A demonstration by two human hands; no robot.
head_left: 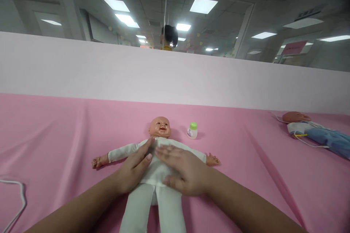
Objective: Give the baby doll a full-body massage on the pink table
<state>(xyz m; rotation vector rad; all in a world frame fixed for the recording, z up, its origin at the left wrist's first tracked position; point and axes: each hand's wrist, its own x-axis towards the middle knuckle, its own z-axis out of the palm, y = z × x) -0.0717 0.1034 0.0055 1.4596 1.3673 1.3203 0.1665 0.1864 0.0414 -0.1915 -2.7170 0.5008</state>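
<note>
A baby doll (160,127) in white clothes lies on its back with its arms spread and its head away from me. On the left side of its chest, my left hand (134,169) lies flat with the fingers stretched toward the doll's neck. My right hand (184,169) is over the right side of the chest and belly, its fingers extended and slightly blurred. Both hands are open and hold nothing; a strip of white shirt shows between them. A small bottle with a green cap (192,131) stands to the right of the doll's head.
Pink cloth (237,142) covers the table. At the far right lies a second doll (296,117) with blue clothing and thin tubes. A white cable (22,194) curves at the lower left. Behind the table runs a white wall (136,72) below a mirror or glass.
</note>
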